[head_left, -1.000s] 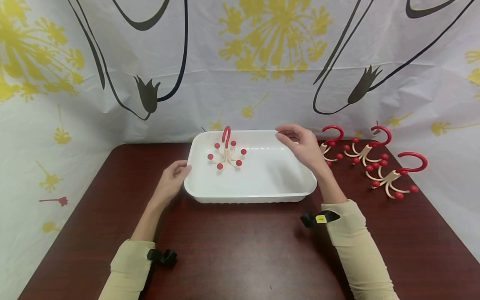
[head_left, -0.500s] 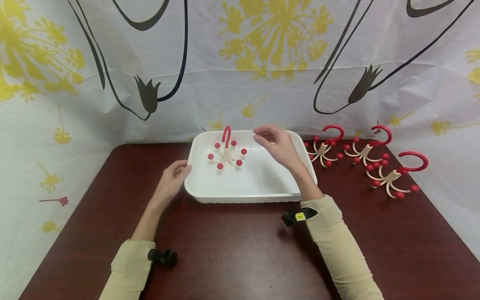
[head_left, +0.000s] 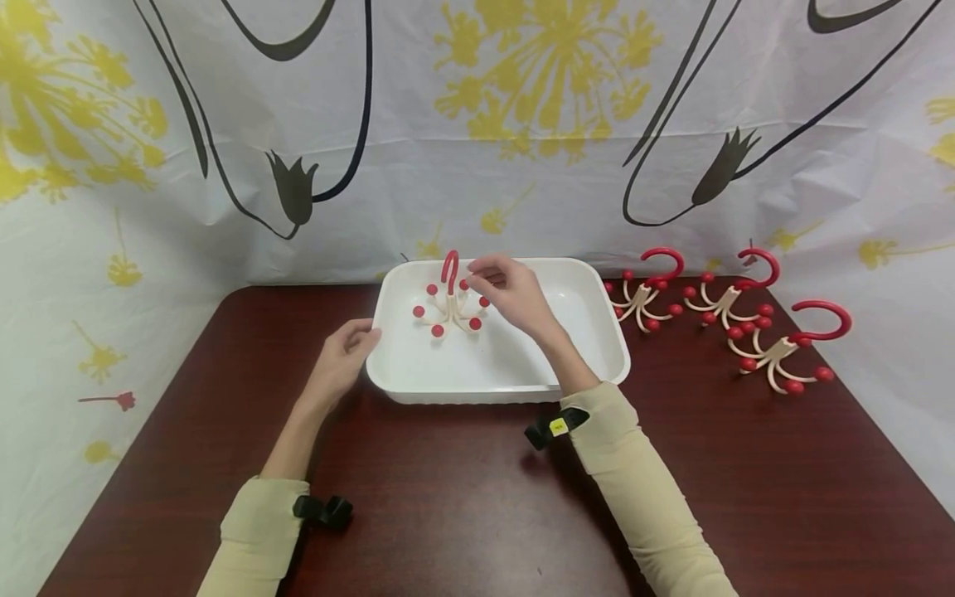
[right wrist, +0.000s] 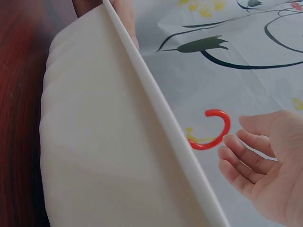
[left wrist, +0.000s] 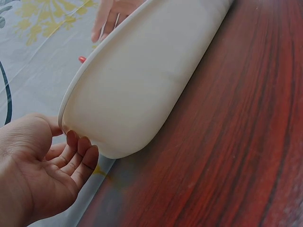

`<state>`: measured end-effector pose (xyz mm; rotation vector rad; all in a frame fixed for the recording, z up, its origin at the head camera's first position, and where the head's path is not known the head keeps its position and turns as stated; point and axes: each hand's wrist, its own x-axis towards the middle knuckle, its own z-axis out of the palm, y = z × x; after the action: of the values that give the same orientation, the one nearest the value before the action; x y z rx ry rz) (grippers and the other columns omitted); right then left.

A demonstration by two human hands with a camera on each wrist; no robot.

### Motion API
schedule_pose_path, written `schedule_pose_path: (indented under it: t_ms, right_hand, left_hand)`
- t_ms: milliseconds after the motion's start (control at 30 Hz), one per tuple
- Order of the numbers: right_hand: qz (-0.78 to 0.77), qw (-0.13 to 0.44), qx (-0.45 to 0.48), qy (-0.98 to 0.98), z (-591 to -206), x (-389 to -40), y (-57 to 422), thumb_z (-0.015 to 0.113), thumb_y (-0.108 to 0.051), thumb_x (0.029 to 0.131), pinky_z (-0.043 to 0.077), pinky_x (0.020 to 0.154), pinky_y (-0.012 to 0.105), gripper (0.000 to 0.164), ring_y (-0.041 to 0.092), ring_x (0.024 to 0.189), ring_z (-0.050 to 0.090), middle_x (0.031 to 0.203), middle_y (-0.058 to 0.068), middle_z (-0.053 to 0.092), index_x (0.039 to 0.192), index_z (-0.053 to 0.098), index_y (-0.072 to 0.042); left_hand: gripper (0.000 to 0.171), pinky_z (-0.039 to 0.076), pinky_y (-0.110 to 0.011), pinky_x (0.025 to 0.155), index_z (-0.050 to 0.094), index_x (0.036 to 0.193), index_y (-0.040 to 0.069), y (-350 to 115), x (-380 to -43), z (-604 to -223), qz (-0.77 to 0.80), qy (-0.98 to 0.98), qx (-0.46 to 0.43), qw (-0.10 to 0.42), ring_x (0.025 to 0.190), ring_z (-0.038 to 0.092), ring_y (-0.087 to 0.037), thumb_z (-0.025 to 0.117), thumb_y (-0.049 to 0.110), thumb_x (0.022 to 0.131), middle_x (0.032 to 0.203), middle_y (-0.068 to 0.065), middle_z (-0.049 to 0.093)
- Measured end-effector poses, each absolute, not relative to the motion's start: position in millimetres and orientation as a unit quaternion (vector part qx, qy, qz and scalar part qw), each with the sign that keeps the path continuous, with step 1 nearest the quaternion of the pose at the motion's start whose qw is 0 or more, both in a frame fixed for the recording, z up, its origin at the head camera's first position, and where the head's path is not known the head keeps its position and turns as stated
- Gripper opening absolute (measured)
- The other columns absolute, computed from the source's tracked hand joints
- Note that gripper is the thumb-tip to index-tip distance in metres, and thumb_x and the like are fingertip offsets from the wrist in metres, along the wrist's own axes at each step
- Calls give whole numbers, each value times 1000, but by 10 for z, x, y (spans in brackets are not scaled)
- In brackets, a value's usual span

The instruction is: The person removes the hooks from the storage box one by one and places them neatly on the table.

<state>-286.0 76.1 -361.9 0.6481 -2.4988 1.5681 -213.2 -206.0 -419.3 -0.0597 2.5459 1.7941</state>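
Observation:
A white plastic tray [head_left: 507,365] lies on the table. Inside its left half, a multi-arm hook hanger [head_left: 451,308] stands upright, with cream arms, red ball tips and a red hook on top. My left hand [head_left: 341,356] grips the tray's left rim; in the left wrist view its thumb is at the rim and the fingers curl under it. My right hand [head_left: 515,298] hovers above the tray just right of the hanger, fingers relaxed and holding nothing. The right wrist view shows the red hook [right wrist: 226,127] close to the fingertips; the tray wall hides the arms.
Three similar hangers stand on the dark wooden table [head_left: 462,497] to the right of the tray: one near the tray [head_left: 640,305], one behind [head_left: 724,305], one at the right edge [head_left: 778,352]. A patterned white sheet [head_left: 477,191] hangs behind the table.
My right hand has moved left across the tray, from near its right side to beside the hanger inside. The left hand and the tray stay where they were.

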Motion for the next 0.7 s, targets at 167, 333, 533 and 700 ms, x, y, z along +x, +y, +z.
schedule_pose_path:
  t_ms: [167, 333, 533, 700]
  right_hand:
    - [521, 51, 211, -826, -3635, -2877, 621, 69, -16, 97, 51, 92, 36, 26, 25, 99, 65, 107, 13, 69, 118, 66, 0]
    - [520, 39, 198, -830, -3667, -2887, 520, 68, -16, 98, 51, 92, 34, 25, 25, 99, 66, 107, 13, 70, 116, 67, 1]
    - [529, 30, 187, -827, -3704, -2897, 424, 69, -16, 97, 52, 91, 34, 26, 26, 99, 66, 109, 14, 70, 117, 67, 1]
    - [534, 26, 179, -826, -3714, -2898, 361, 69, -16, 97, 52, 92, 35, 29, 27, 101, 65, 109, 15, 69, 120, 66, 2]
  left_hand:
    - [53, 50, -35, 93, 49, 144, 4, -2061, -2132, -4195, 579, 815, -21, 15, 117, 61, -33, 54, 39, 105, 128, -22, 61]
    - [52, 50, -37, 95, 49, 144, 4, -2055, -2125, -4190, 582, 813, -21, 17, 117, 61, -32, 54, 38, 105, 128, -21, 61]
    - [51, 51, -35, 93, 49, 144, 4, -2059, -2122, -4180, 586, 810, -22, 17, 117, 62, -33, 54, 37, 105, 128, -22, 61]
    - [52, 51, -31, 91, 49, 144, 2, -2064, -2131, -4189, 592, 805, -18, 15, 118, 61, -35, 54, 36, 105, 128, -25, 60]
